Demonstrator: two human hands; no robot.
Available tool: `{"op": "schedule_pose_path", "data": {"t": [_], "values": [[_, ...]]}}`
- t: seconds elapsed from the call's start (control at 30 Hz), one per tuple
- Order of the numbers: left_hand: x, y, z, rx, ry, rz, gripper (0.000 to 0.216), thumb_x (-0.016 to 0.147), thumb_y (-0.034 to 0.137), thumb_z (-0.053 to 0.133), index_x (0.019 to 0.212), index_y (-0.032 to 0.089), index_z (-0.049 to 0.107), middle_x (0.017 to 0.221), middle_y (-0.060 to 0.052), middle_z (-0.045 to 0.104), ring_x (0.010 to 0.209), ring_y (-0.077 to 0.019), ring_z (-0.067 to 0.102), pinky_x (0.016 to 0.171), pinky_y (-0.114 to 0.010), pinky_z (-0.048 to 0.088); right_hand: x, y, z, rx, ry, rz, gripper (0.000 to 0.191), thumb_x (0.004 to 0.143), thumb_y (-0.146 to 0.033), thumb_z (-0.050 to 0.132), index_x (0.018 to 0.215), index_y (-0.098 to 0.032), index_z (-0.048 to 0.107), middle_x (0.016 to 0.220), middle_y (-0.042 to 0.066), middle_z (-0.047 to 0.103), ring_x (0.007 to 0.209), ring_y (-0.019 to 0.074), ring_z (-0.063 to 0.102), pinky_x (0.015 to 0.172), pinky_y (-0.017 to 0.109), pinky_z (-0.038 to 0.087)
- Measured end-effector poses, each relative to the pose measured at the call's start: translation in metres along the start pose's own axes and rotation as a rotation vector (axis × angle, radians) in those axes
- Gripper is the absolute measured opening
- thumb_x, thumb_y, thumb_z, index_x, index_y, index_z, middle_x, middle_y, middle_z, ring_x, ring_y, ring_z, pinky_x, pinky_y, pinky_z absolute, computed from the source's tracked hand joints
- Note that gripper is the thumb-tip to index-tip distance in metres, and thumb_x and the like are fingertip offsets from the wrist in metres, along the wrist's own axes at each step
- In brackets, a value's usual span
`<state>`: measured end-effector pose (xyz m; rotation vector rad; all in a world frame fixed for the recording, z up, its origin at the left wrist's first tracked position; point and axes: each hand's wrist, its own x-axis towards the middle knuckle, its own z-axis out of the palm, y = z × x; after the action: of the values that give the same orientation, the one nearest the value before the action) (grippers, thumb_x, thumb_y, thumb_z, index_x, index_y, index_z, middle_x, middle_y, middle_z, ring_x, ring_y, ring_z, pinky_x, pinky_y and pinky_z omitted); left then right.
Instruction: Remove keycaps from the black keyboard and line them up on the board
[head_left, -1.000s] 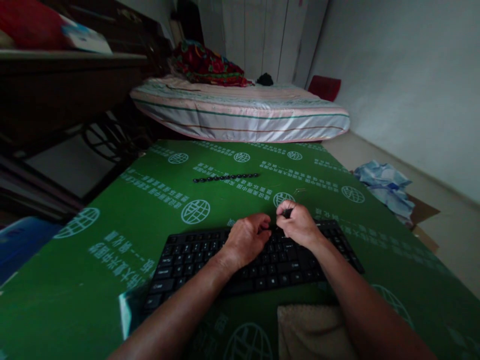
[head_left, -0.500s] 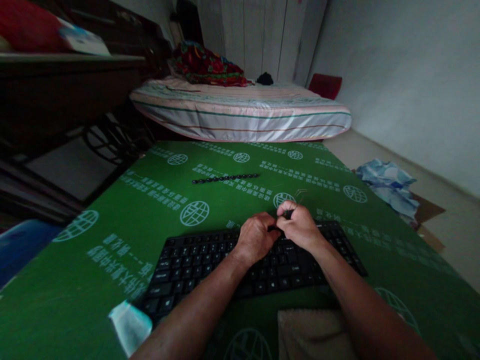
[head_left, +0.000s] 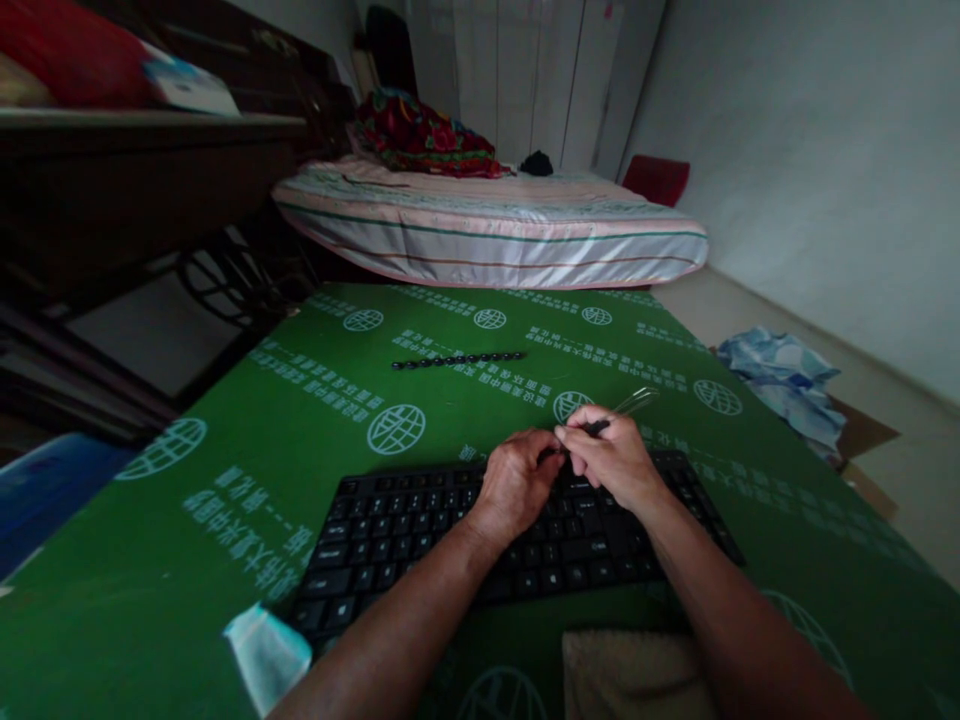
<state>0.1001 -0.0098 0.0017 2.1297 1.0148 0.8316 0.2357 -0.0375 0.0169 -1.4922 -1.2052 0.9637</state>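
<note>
A black keyboard lies on the green printed table cover in front of me. Both hands hover over its upper middle rows, touching each other. My right hand is closed in a pinch on a thin tool with a dark grip and a pale wire tip that points up and to the right. My left hand is curled, its fingertips pressed together at the keys just beside the right thumb; what they pinch is hidden. A row of small black pieces lies farther back on the cover.
A beige cloth sits at the near edge below the keyboard, and a pale crumpled piece at its left corner. Beyond the table are a striped mattress, a dark desk at left, and blue cloth on the floor at right.
The tool in my right hand has tilted so its wire tip now points out to the right. Both hands shifted slightly right over the keys and stay pressed together.
</note>
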Motion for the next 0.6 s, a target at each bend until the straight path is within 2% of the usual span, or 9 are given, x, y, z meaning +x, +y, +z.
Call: {"op": "schedule_pose_path", "data": {"t": [0.2,0.33,0.4,0.47,0.6], "values": [[-0.0016,-0.0061,0.0031,-0.260,0.032,-0.093,0.014,0.073,0.011,0.058,0.083,0.019,0.064,0.079,0.000,0.067,0.076,-0.0154,0.063,0.074,-0.027,0.049,-0.0019,-0.0011,-0.0013,0.061,0.003,-0.114,0.026,0.074,-0.037,0.061,0.061,-0.016,0.053,0.043,-0.005,0.052,0.030,0.0044,0.039,0.030,0.016,0.029],[-0.0009,-0.0086,0.0047,-0.520,0.121,-0.200,0.030,0.067,0.011,0.065,0.096,0.017,0.060,0.077,0.000,0.066,0.072,-0.0141,0.063,0.071,-0.026,0.050,0.0005,0.0041,-0.0025,0.151,0.060,-0.232,0.023,0.075,-0.038,0.062,0.072,-0.016,0.062,0.057,0.000,0.061,0.042,0.0077,0.052,0.040,0.019,0.042],[0.0002,-0.0078,0.0034,-0.629,0.159,-0.247,0.029,0.064,0.010,0.067,0.091,0.017,0.060,0.075,0.000,0.065,0.070,-0.0128,0.063,0.068,-0.024,0.050,0.0016,0.0062,-0.0041,0.185,0.061,-0.273,0.024,0.075,-0.039,0.062,0.084,-0.016,0.065,0.069,0.003,0.065,0.051,0.0103,0.059,0.046,0.021,0.048],[0.0012,-0.0064,0.0012,-0.711,0.181,-0.279,0.021,0.063,0.010,0.068,0.081,0.016,0.060,0.073,0.001,0.065,0.067,-0.0110,0.061,0.065,-0.021,0.049,0.0024,0.0071,-0.0057,0.210,0.050,-0.249,0.029,0.076,-0.041,0.061,0.091,-0.016,0.066,0.075,0.005,0.067,0.054,0.0118,0.062,0.046,0.022,0.049],[0.0021,-0.0037,-0.0032,-0.803,0.203,-0.304,0.014,0.061,0.009,0.070,0.067,0.014,0.060,0.066,0.003,0.063,0.060,-0.0073,0.057,0.058,-0.017,0.046,0.0032,0.0067,-0.0069,0.254,0.058,-0.129,0.038,0.077,-0.047,0.059,0.099,-0.016,0.063,0.072,0.005,0.067,0.049,0.0125,0.062,0.041,0.021,0.048]]}}
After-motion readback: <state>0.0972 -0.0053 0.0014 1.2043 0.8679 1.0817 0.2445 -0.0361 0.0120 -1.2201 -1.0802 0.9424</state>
